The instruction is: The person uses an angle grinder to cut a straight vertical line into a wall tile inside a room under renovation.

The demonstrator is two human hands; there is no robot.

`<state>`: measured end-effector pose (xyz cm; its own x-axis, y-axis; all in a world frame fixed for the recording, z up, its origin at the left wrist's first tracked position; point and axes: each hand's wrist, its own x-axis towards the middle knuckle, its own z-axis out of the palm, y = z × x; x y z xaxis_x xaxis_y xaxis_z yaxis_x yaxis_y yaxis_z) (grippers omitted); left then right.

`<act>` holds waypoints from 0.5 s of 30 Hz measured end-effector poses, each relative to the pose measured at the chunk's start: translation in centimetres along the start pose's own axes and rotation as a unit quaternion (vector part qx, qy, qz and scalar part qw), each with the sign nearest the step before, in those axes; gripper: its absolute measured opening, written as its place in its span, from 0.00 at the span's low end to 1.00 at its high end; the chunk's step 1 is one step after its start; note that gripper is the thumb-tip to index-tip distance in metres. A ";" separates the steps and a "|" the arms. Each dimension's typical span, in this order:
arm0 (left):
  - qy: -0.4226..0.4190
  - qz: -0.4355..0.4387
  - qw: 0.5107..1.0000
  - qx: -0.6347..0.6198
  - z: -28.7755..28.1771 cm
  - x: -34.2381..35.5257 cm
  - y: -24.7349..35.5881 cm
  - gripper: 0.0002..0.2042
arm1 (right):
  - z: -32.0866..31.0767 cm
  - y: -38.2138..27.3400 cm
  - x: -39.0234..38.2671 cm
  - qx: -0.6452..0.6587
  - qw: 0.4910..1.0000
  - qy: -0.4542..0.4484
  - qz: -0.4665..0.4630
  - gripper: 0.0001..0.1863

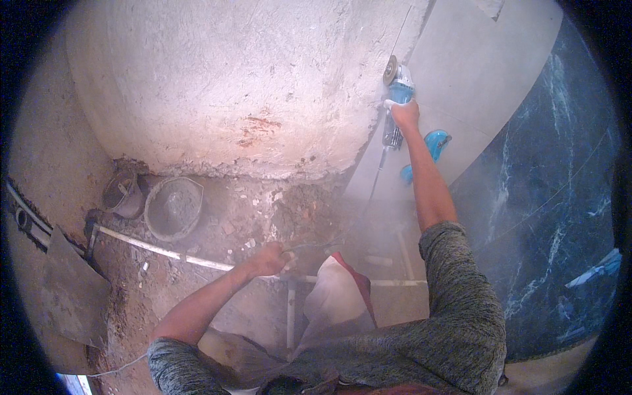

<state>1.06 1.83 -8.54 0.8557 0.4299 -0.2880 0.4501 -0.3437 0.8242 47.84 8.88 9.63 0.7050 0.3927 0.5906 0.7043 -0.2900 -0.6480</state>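
Observation:
My right hand (404,114) is wrapped round the body of a blue-and-grey angle grinder (399,92), my arm stretched out ahead. Its disc (390,70) is beside the edge of a large light-grey tile panel (474,72), where it meets the rough plaster wall (250,72). A cord (378,172) runs from the grinder's rear end down into a dusty haze. Lower left of centre, my left hand (268,259) is closed round a dark cord (309,245). A teal double-cup suction lifter (434,143) sits on the panel, partly hidden behind my right forearm.
Dark blue marbled panels (553,178) cover the right side. A mortar-crusted basin (174,209) and a bucket (123,195) stand at the wall's foot. White pipes (158,247) cross the rubble-strewn floor. A dark sheet piece (74,286) leans at left.

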 end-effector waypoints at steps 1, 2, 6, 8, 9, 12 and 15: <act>0.000 -0.007 1.000 0.000 0.0 -0.2 0.0 0.17 | 0.1 -0.5 -0.3 -0.003 1.000 0.000 0.002 0.25; -0.001 -0.009 1.000 0.003 0.0 0.1 -0.1 0.17 | 0.0 -0.1 0.0 -0.013 1.000 0.004 0.004 0.26; 0.011 0.001 0.999 0.032 0.2 0.4 -0.3 0.17 | 0.0 0.8 0.5 -0.027 0.999 0.020 0.004 0.27; 0.016 0.003 0.999 0.040 0.3 0.4 -0.4 0.17 | -0.1 0.6 0.2 -0.016 1.000 0.007 0.004 0.31; 0.014 -0.002 0.999 0.036 0.3 0.4 -0.6 0.17 | -0.2 0.4 0.0 -0.008 1.000 -0.009 0.006 0.35; 0.022 -0.001 0.999 0.040 0.3 0.4 -0.9 0.17 | -0.5 -0.4 -0.4 -0.004 0.999 -0.038 0.019 0.39; 0.006 0.028 0.998 0.049 0.5 1.1 -1.8 0.18 | -0.5 0.4 0.1 -0.014 0.999 -0.022 0.020 0.33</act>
<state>1.28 2.53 -10.59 0.8770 0.4180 -0.2371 0.4255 -0.4464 0.7872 48.24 8.34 9.67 0.7294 0.4176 0.5418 0.6775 -0.3313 -0.6567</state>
